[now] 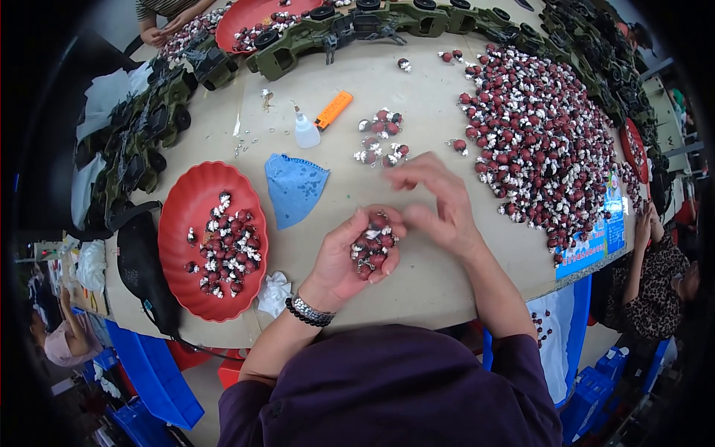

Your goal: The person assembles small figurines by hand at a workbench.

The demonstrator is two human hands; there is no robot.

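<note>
My left hand (pixel 339 262) is cupped, palm up, around several small dark-red and white figures (pixel 375 244) with little metal rings. Just to its right, my right hand (pixel 447 212) hangs over the table with fingers apart and slightly blurred; nothing shows in it. Beyond my hands lies a small cluster of the same figures (pixel 383 123). On the left, a red scalloped bowl (pixel 175 223) holds more of them. A large pile of these figures (pixel 536 134) covers the table's right side.
A blue cloth (pixel 294 190), a small white squeeze bottle (pixel 306 130) and an orange box cutter (pixel 334 110) lie beyond my hands. Green toy vehicles (pixel 424 21) line the far edge. Crumpled tissue (pixel 275 292) sits beside the bowl, near a black bag (pixel 141 261). Other people work nearby.
</note>
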